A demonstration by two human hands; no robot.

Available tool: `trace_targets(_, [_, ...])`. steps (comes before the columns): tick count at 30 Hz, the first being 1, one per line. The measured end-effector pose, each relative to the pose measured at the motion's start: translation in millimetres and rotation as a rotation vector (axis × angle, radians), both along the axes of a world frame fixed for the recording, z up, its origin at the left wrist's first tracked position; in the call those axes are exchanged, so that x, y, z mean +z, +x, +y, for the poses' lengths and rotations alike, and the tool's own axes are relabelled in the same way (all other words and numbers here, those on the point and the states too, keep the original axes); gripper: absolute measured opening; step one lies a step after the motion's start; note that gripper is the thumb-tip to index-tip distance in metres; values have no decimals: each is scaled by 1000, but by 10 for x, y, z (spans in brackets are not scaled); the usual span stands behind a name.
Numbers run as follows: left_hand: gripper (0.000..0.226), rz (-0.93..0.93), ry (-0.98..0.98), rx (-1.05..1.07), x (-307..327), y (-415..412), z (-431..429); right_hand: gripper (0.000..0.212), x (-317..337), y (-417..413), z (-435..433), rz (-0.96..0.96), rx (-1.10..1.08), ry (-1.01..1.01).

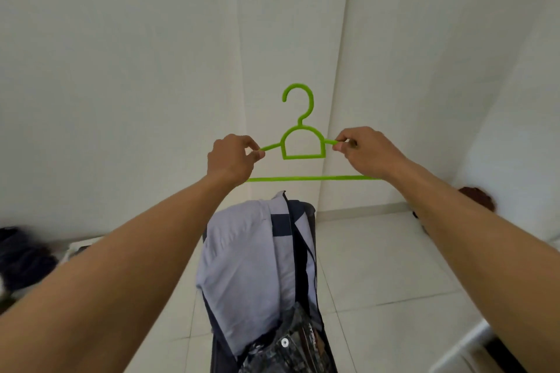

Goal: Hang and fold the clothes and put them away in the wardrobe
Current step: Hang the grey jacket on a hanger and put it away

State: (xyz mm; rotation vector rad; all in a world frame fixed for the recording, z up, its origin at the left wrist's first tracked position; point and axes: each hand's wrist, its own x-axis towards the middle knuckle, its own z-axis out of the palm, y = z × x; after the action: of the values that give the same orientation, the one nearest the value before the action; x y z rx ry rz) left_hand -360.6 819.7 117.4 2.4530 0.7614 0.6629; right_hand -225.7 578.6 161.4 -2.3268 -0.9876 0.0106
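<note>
- Hanger (pixel 303 157), green plastic, bare, is held up in front of the wall (pixel 151 70) at mid-frame. The hook points up. Its long axis is level and runs left-right across the view.
- Left hand (pixel 235 157): the grip is a pinch, thumb and curled fingers on the left shoulder arm, just beside the centre loop.
- Right hand (pixel 363 150): the same pinch grip on the right shoulder arm. Both arms are stretched forward, and neither is nearer the hanger.
- Key relation: a pale lilac shirt (pixel 248 257) with navy panels lies directly below the hanger, clear of the bottom bar. Its long axis runs away from the person, crosswise to the hanger.
- Judgement: no garment is on the hanger yet. The next move probably needs one hand freed to lift the shirt, and either hand could reach it equally well.
- The shirt is draped over a dark support that I cannot identify. Collar and sleeves are not made out.
- A patterned garment (pixel 291 348) with a white button lies at the near end of the pile, cut off by the frame's bottom edge.
- Both tips of the hanger are hidden behind the hands and wrists.
- Dark clothes (pixel 21 254) at the left edge are blurred. A brown thing (pixel 477 198) by the right wall, above the floor (pixel 378 266), is partly behind the right forearm and unidentified.
- No wardrobe is in view.
</note>
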Motion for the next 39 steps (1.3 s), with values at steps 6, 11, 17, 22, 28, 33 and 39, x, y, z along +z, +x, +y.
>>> trace_targets(6, [24,-88,-181,206,-661,339,256,16,-292,495,184,-32,-137,35])
trace_targets(11, [36,311,-330,46,-1299,858,307,16,-600,940,360,-13,-150,46])
trace_targets(17, [51,540,-214,19,-1732,1522,258,16,-861,1365,544,1,-125,22])
trace_targets(22, [30,602,-145,109,-1876,1763,261,16,-909,1552,629,11,-105,14])
trace_targets(28, [17,314,-382,276,-1626,1729,349,15,-678,1556,587,-1,-127,50])
trace_targets(33, [20,131,-915,321,-1191,1406,482,16,-326,1289,435,-5,-146,102])
trace_targets(39, [26,-64,-1052,235,-837,860,451,12,-7,861,199,-15,-164,102])
